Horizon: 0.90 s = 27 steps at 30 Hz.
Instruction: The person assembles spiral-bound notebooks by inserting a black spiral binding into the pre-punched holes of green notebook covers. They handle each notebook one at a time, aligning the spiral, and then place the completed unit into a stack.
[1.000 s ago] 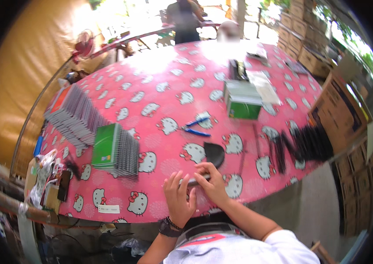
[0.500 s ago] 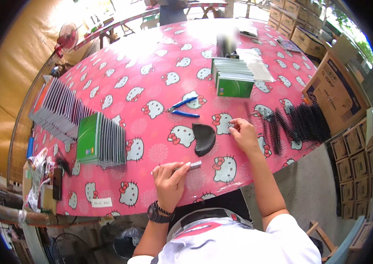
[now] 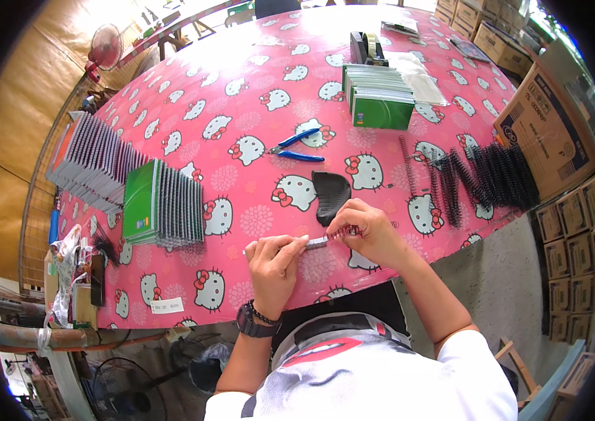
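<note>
My left hand (image 3: 274, 265) is closed on a thin notebook (image 3: 317, 243). The notebook shows almost edge-on, as a pale grey strip jutting past the fingertips. At its right end my right hand (image 3: 371, 235) pinches a dark spiral binding coil (image 3: 341, 232), whose tip meets or nearly meets the notebook. Whether the coil has entered the holes is too small to tell. Just beyond the right fingers lies a curved black ribbed piece (image 3: 332, 195). Blue-handled cutting pliers (image 3: 299, 149) rest farther off, their handles spread.
Stacked notebooks (image 3: 160, 203) stand at left, with more (image 3: 90, 158) behind and a green-covered pile (image 3: 381, 102) at far right. Black coils (image 3: 490, 179) heap beside a cardboard box (image 3: 546, 133). A tape dispenser (image 3: 367, 49) sits farther back on the pink patterned tablecloth (image 3: 255, 217).
My right hand has come left and nearer to my left hand, and a coil now shows in its fingers. My left hand has lifted slightly with the notebook. The view has shifted a little.
</note>
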Each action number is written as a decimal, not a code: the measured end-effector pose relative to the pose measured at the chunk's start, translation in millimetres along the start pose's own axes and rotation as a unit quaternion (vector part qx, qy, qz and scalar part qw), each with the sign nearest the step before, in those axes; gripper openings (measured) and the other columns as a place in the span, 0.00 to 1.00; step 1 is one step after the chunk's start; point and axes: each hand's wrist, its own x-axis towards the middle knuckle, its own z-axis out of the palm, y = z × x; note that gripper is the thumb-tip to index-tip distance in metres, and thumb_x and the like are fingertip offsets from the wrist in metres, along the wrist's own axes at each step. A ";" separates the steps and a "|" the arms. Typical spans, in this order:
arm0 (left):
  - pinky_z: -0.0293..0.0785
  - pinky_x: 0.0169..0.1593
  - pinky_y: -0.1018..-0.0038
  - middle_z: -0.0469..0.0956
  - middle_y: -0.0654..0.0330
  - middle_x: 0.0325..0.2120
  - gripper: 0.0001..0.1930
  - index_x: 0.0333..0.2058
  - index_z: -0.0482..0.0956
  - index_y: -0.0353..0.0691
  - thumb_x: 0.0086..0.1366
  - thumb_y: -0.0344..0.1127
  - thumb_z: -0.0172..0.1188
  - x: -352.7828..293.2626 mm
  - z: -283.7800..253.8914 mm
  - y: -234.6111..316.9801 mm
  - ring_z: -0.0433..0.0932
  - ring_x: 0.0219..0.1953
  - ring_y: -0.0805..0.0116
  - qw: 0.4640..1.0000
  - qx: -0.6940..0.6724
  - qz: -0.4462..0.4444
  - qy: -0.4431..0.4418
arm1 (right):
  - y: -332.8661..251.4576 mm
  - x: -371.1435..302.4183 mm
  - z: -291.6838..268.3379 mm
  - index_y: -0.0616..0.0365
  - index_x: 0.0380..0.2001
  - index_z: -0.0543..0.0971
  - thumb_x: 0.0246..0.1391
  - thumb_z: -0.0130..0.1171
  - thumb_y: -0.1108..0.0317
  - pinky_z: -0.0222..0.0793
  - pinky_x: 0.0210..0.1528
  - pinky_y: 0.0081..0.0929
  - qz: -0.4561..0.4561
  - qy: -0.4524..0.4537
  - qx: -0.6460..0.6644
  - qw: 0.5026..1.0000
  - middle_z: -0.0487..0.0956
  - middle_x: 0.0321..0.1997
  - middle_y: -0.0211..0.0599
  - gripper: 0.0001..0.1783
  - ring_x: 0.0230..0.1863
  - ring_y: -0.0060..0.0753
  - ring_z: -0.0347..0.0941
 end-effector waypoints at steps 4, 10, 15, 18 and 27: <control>0.61 0.41 0.71 0.77 0.67 0.28 0.11 0.36 0.84 0.48 0.53 0.28 0.63 -0.3 -0.5 0.6 0.73 0.32 0.70 1.000 -0.005 -0.002 -0.002 | 2.4 3.0 1.7 0.56 0.31 0.80 0.39 0.61 0.84 0.71 0.37 0.26 0.014 0.036 0.004 0.999 0.75 0.31 0.32 0.14 0.37 0.31 0.73; 0.61 0.41 0.71 0.76 0.68 0.29 0.11 0.36 0.84 0.49 0.52 0.27 0.63 -2.7 -0.4 -0.2 0.73 0.33 0.70 1.000 -0.010 -0.006 -0.002 | 1.8 3.7 -5.9 0.57 0.32 0.80 0.41 0.62 0.82 0.70 0.38 0.28 0.000 -0.071 0.035 0.997 0.76 0.31 0.33 0.12 0.35 0.32 0.73; 0.61 0.41 0.71 0.76 0.68 0.29 0.11 0.36 0.84 0.49 0.52 0.28 0.63 -3.6 0.1 0.3 0.73 0.33 0.70 1.000 -0.010 -0.013 -0.001 | 4.7 2.4 -11.0 0.58 0.36 0.79 0.44 0.62 0.79 0.69 0.39 0.29 -0.028 -0.097 0.022 0.995 0.77 0.31 0.35 0.13 0.35 0.34 0.73; 0.61 0.41 0.71 0.76 0.68 0.29 0.11 0.35 0.83 0.49 0.53 0.28 0.63 -2.3 -0.2 1.2 0.73 0.33 0.70 1.000 -0.014 -0.018 0.000 | 3.5 2.1 -11.5 0.59 0.38 0.79 0.46 0.63 0.76 0.69 0.40 0.29 -0.042 -0.096 0.017 0.994 0.77 0.31 0.36 0.12 0.35 0.35 0.73; 0.62 0.42 0.68 0.77 0.65 0.30 0.13 0.37 0.80 0.45 0.51 0.33 0.66 2.3 -0.9 10.5 0.74 0.35 0.66 0.999 -0.011 -0.026 -0.030 | -4.8 -1.0 -7.9 0.59 0.50 0.72 0.54 0.58 0.70 0.70 0.37 0.35 -0.006 -0.089 0.008 0.996 0.77 0.30 0.43 0.19 0.32 0.41 0.75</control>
